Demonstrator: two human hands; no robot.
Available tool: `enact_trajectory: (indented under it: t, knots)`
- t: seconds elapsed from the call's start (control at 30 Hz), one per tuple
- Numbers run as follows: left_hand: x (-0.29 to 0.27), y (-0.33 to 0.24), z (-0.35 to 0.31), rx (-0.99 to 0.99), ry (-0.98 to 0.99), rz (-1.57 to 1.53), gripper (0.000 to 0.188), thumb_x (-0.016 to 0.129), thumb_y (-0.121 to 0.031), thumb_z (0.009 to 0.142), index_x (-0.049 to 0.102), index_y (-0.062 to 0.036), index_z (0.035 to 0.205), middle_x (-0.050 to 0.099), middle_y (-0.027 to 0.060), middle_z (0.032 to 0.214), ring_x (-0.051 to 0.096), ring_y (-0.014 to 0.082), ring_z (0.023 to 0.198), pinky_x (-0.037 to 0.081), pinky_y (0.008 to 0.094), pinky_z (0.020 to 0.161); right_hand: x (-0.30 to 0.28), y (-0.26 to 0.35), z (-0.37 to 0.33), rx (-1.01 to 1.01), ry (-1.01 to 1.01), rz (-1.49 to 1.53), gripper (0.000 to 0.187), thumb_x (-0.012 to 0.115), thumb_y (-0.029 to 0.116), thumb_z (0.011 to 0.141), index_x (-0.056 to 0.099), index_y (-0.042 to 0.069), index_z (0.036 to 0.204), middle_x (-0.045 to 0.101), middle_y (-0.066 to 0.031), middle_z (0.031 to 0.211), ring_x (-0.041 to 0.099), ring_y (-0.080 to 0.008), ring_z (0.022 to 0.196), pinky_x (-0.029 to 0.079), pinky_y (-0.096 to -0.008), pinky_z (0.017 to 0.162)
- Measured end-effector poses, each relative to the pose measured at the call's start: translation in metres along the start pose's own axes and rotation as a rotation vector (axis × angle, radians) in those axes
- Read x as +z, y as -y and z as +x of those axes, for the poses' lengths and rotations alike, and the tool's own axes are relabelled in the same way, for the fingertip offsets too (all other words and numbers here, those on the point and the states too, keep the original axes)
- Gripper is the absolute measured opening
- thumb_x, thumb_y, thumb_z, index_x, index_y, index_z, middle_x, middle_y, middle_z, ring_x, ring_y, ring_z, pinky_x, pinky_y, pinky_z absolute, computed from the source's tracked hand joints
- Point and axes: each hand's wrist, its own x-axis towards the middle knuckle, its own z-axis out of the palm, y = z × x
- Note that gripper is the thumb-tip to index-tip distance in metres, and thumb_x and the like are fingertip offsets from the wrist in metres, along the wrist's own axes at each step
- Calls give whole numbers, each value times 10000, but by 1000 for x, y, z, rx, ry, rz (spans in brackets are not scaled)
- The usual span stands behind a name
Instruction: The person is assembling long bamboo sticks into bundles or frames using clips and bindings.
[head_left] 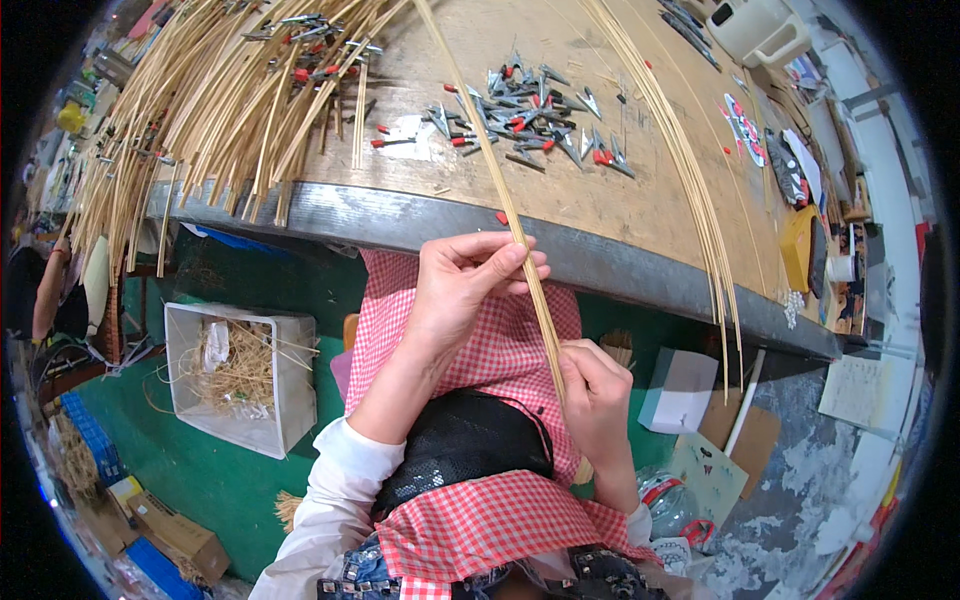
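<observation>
A narrow bundle of long, pale, thin strips (492, 160), bamboo or cane by its look, slants from the table's far side down over the front edge. My left hand (475, 268) pinches it between thumb and fingers just in front of that edge. Lower down and to the right, my right hand (592, 385) is closed around the bundle near its near end, which the fingers partly hide. Beyond my hands, a pile of small metal clips (530, 110), some with red tips, lies on the wooden table (620, 200).
Many clipped strip bundles (230, 110) hang over the table's left front edge. More loose strips (670, 120) cross its right side and jut past the edge. A white bin (300, 385) with scraps stands on the floor at left. A white jug (765, 30) sits far right.
</observation>
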Motion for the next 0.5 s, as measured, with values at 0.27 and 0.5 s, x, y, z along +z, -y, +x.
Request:
enact_trajectory:
  t: [0.27, 0.5]
  knots:
    - [38, -15, -6, 13, 114, 114, 180, 614, -53, 876, 645, 59, 1013, 680, 160, 871, 688, 231, 793, 583, 302, 687, -12, 15, 17, 131, -97, 173, 95, 634, -96, 765, 631, -78, 858, 663, -99, 811, 626, -120, 736, 488, -206, 631]
    - [86, -66, 18, 413, 409, 455, 190, 668, -24, 821, 661, 67, 988, 689, 129, 894, 675, 180, 818, 556, 277, 746, -52, 53, 50, 44, -264, 310, 37, 681, -6, 803, 656, -34, 809, 617, -19, 681, 518, -37, 547, 380, -166, 468]
